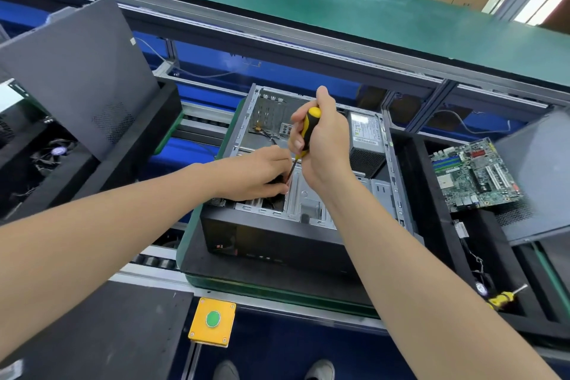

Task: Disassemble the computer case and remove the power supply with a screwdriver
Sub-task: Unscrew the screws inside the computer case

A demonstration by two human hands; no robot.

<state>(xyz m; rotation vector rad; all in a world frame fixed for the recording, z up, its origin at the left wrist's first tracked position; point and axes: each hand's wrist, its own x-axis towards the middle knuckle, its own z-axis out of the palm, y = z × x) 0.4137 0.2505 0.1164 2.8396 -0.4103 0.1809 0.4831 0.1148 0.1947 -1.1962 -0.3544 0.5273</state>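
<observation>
Presently: right hand [320,148] gripped screwdriver [309,125], left hand [257,176] curled beside its shaft, hold unclear; a slipping tip could have jabbed that hand.

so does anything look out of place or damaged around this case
Nothing looks damaged. A bare motherboard lies askew in the black tray on the right, and a second screwdriver lies loose nearer its front.

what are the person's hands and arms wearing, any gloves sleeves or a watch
Nothing shows on them. The left hand and right hand are bare: no gloves, rings, watch or wrist strap. Both forearms are uncovered right to the frame edge, so any sleeve ends out of view.
</observation>
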